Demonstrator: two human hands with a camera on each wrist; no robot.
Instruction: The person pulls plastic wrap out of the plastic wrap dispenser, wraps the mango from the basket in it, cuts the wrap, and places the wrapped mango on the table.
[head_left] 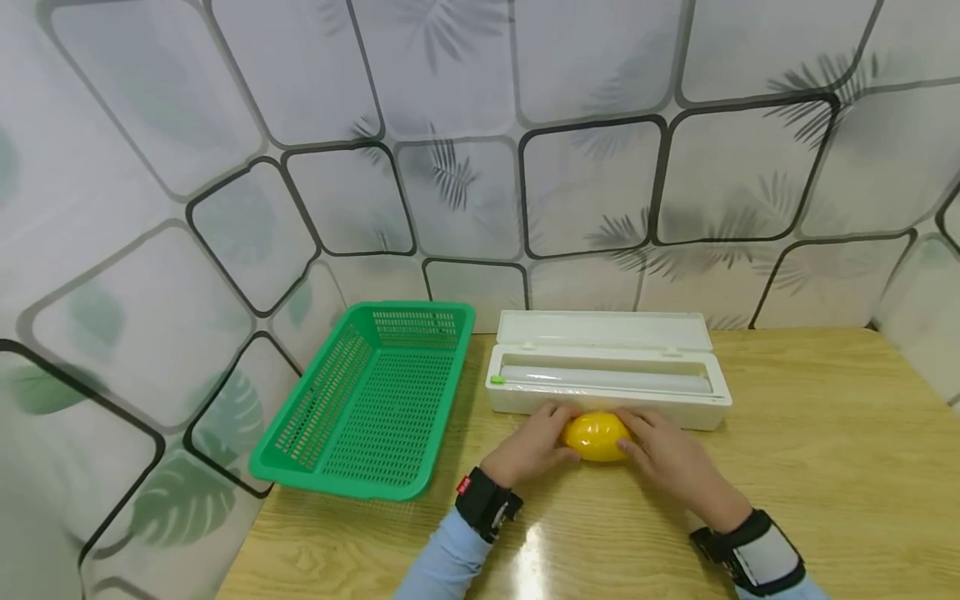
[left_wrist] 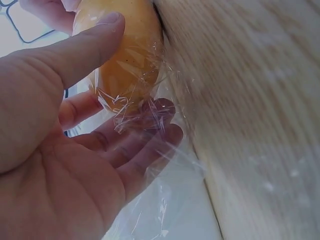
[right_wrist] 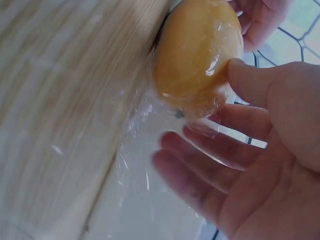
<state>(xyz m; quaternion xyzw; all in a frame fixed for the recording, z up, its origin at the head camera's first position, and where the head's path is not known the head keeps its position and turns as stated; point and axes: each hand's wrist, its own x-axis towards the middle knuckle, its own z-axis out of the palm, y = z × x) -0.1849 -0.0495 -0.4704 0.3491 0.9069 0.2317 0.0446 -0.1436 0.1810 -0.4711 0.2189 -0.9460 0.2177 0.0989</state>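
Observation:
A smooth, oval yellow fruit (head_left: pixel 597 437) lies on its side on the table, with shiny clear cling film (left_wrist: pixel 137 120) over its skin and bunched at its end. My left hand (head_left: pixel 534 442) holds one end; its thumb presses the top in the left wrist view and the fingers curl behind the film. From the other end my right hand (head_left: pixel 670 457) grips the fruit between thumb and index finger, while its other fingers spread beside loose film (right_wrist: pixel 135 150). Right behind the fruit stands the white cling film dispenser (head_left: pixel 611 403), lid up, with a film roll (head_left: pixel 606 379) inside.
A green plastic basket (head_left: pixel 262 458) with slotted sides sits to the left on the wooden table (head_left: pixel 832 467). Patterned wall covering (head_left: pixel 465 196) rises behind the table and along its sides. A small green slider (head_left: pixel 497 380) is at the dispenser's left end.

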